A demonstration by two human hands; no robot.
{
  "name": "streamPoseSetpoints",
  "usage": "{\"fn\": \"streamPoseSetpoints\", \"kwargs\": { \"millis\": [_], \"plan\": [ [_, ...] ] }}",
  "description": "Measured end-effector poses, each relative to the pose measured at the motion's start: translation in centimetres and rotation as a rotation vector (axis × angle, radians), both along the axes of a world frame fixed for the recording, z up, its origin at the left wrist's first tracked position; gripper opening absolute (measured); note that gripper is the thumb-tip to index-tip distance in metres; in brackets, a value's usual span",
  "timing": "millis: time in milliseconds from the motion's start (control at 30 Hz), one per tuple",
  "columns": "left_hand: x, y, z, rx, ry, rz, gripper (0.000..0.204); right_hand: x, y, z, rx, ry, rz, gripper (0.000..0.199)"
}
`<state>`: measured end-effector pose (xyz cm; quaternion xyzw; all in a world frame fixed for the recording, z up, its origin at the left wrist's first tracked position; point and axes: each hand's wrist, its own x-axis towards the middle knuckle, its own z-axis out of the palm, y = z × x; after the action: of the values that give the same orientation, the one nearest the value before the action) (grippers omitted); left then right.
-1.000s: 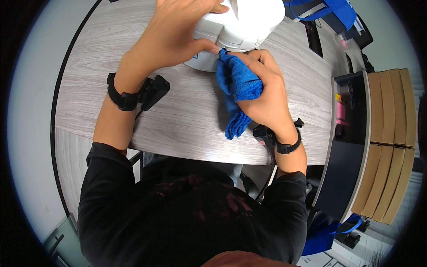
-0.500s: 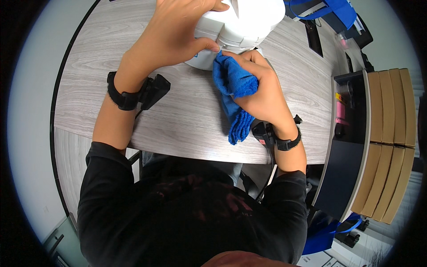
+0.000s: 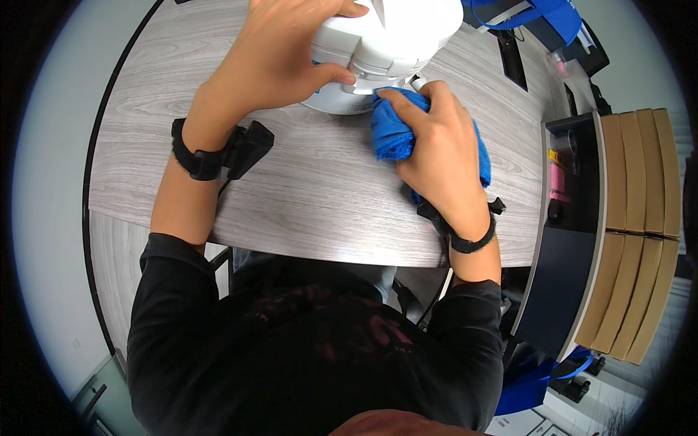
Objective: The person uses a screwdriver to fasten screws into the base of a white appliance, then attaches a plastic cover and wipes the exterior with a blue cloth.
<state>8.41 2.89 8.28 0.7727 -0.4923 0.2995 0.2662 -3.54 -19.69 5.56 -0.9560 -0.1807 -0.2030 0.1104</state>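
Observation:
At the far side of the desk stands a white rounded appliance [image 3: 385, 51] with a lid and a latch-like part at its front, its top cut off by the frame edge. My left hand [image 3: 287, 58] grips its left side, thumb at the front by the latch and fingers spread over the top. In my right hand [image 3: 440, 149] is a bunched blue cloth [image 3: 394, 131], held against or very near the appliance's front right. Part of the cloth shows past the right edge of that hand. A black strapped device sits on each wrist.
The wood-grain desk [image 3: 313, 189] curves toward me. On the right stands a dark shelf unit [image 3: 556, 291] with a pink object [image 3: 558, 182] inside and cardboard boxes [image 3: 632, 218] beside it. A blue bag [image 3: 556, 18] lies at the far right.
My right hand has shifted right with the cloth, which is now bunched under the palm instead of hanging toward me. My left hand and the appliance have shifted slightly left.

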Motion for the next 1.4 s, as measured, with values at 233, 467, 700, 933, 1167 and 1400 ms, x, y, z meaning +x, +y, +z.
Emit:
{"fn": "streamPoseSetpoints", "kwargs": {
  "millis": [233,467,700,933,1167,1400],
  "plan": [
    [-1.4,-0.3,1.6,0.055,0.123,0.068,0.062,-0.3,-0.7,0.8,-0.115,-0.148,0.0,0.054],
    [-0.1,-0.1,0.0,-0.017,0.029,-0.007,0.06,0.0,-0.8,0.7,-0.123,-0.283,-0.026,0.048],
    [-0.1,-0.1,0.1,-0.015,0.036,-0.017,0.059,0.0,-0.7,0.6,-0.118,-0.288,-0.064,0.049],
    [-0.3,-0.1,0.4,0.003,0.055,-0.003,0.058,0.0,-0.4,0.7,-0.136,-0.265,-0.082,0.047],
    [-1.2,-0.3,1.3,0.023,0.041,0.014,0.058,0.5,0.0,-0.1,-0.156,-0.286,-0.101,0.039],
    [0.0,-0.2,0.0,-0.04,-0.024,-0.037,0.057,0.4,0.1,-0.3,-0.019,-0.129,-0.061,0.053]
  ]
}}
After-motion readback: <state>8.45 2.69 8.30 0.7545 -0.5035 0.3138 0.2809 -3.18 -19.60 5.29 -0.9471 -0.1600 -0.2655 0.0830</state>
